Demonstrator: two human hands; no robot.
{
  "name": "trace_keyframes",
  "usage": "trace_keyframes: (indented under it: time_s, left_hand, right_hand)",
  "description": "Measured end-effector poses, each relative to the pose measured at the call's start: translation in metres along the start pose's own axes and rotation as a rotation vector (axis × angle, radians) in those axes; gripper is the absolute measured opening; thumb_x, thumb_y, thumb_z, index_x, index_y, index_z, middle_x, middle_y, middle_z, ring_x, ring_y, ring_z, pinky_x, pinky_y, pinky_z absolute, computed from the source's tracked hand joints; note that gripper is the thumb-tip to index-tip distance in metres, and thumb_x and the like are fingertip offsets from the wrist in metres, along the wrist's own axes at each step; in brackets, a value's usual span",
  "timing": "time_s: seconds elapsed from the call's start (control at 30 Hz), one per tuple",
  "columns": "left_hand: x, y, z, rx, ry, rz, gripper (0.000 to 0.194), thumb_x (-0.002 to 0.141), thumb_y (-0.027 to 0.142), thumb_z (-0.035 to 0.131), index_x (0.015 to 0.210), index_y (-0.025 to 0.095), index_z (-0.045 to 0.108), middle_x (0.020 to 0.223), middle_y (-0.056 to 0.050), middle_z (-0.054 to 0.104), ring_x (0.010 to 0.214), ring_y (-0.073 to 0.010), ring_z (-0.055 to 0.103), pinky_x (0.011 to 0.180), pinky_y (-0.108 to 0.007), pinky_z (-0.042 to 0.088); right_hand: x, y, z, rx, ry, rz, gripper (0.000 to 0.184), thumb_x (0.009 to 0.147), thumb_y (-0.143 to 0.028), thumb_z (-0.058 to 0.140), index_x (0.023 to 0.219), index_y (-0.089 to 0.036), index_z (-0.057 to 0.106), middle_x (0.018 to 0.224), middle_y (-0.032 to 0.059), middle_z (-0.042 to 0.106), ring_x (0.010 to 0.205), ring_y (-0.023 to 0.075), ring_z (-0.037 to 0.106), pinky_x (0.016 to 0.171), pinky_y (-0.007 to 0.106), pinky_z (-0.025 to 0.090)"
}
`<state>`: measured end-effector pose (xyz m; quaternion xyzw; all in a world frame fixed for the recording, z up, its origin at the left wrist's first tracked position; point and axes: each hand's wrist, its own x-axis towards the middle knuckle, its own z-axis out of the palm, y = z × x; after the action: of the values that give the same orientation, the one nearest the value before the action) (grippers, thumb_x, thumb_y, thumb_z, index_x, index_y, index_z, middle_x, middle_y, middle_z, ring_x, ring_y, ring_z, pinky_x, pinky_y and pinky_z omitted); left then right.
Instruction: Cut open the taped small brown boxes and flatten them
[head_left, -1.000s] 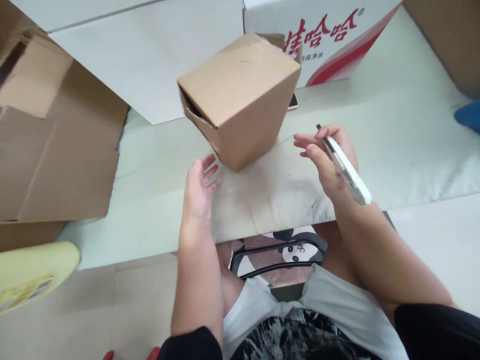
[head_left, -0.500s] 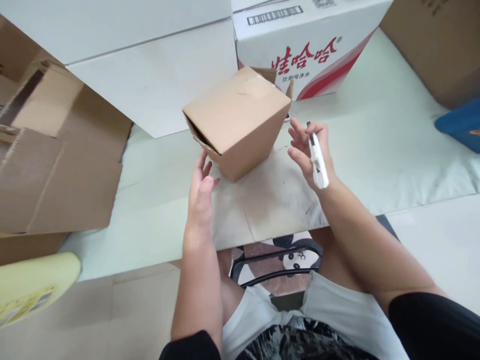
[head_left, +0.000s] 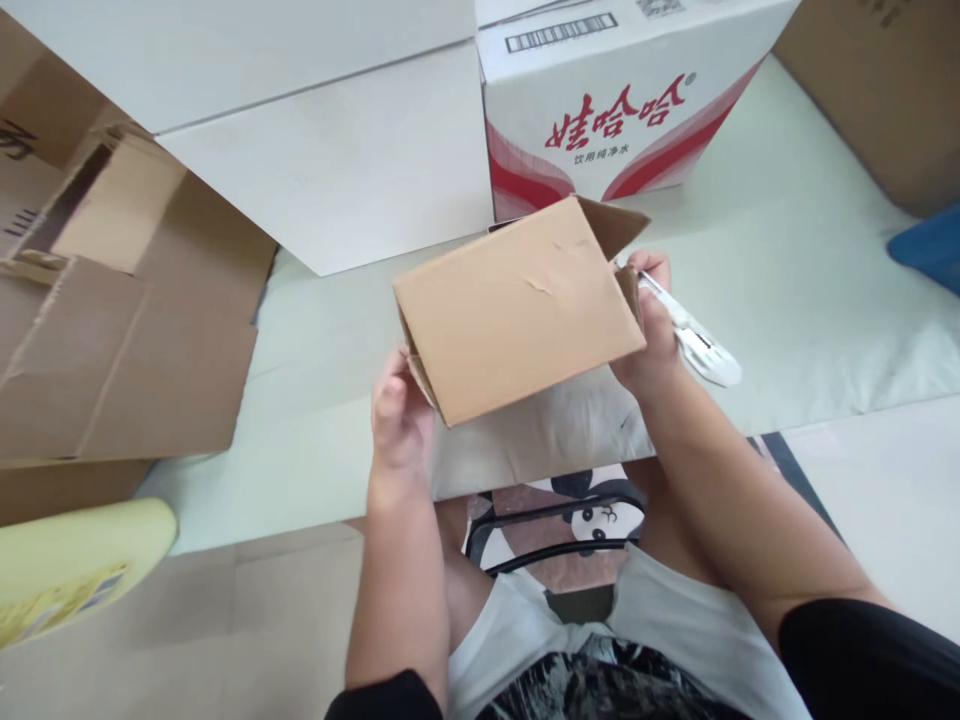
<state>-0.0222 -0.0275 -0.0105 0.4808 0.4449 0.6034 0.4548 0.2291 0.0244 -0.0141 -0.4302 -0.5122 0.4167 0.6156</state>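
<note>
A small brown cardboard box (head_left: pixel 521 310) is tilted in front of me, between my two hands. Its right end has flaps standing out, and its left end gapes a little at the edge. My left hand (head_left: pixel 401 408) is closed on the lower left edge of the box, its fingertips partly hidden behind the cardboard. At the right end, my right hand (head_left: pixel 651 325) holds a white utility knife (head_left: pixel 701 345), the handle pointing down and right. The fingers of that hand also touch the box's right flaps. Whether the blade is out, I cannot tell.
Large white cartons (head_left: pixel 337 170) and a red-and-white water carton (head_left: pixel 607 130) stand behind the box. Brown cardboard boxes (head_left: pixel 150 340) are piled at left, near a yellow object (head_left: pixel 97 560). A blue object (head_left: pixel 930 250) lies at right on the pale green cloth (head_left: pixel 787 330).
Both hands have closed in on the box, which has come nearer and turned so its top faces me more. The utility knife has swung to point down and right.
</note>
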Motion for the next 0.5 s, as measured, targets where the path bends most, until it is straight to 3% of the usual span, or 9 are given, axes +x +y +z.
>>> trace_keyframes:
  time_s: [0.13,0.23,0.43,0.5]
  left_hand:
    - [0.0,0.005,0.002,0.059,-0.01,0.041,0.068,0.07,0.09,0.066,0.094,0.026,0.064,0.094,-0.008,0.066,0.108,-0.0305,0.07,0.086,-0.041,0.059]
    - [0.003,0.007,-0.002,0.098,0.032,0.074,0.073,0.065,0.092,0.071,0.098,0.027,0.065,0.096,-0.008,0.068,0.117,-0.0324,0.068,0.089,-0.041,0.059]
    - [0.003,0.006,-0.011,0.024,0.169,0.1,0.059,0.076,0.085,0.068,0.086,0.027,0.064,0.082,-0.002,0.065,0.089,-0.0232,0.071,0.077,-0.035,0.059]
    - [0.002,0.006,-0.015,0.046,0.196,0.088,0.062,0.079,0.087,0.062,0.078,0.025,0.061,0.074,-0.001,0.061,0.082,-0.0217,0.07,0.074,-0.034,0.058]
  right_hand:
    - [-0.014,-0.017,0.003,-0.095,-0.017,-0.025,0.061,0.078,-0.082,0.057,0.098,-0.03,0.032,0.09,0.0018,0.058,0.088,0.0254,0.066,0.07,0.04,0.054]
    - [-0.018,-0.03,0.006,-0.113,-0.033,-0.03,0.069,0.072,-0.09,0.053,0.096,-0.029,0.029,0.097,0.005,0.061,0.099,0.03,0.067,0.077,0.045,0.054]
    - [-0.018,-0.046,0.004,-0.077,-0.059,0.044,0.065,0.077,-0.091,0.038,0.095,-0.029,0.027,0.095,0.0051,0.063,0.091,0.0293,0.068,0.081,0.049,0.054]
    - [-0.018,-0.048,0.001,-0.126,-0.083,0.062,0.062,0.078,-0.087,0.045,0.096,-0.029,0.028,0.093,0.0042,0.063,0.09,0.0292,0.068,0.079,0.048,0.053]
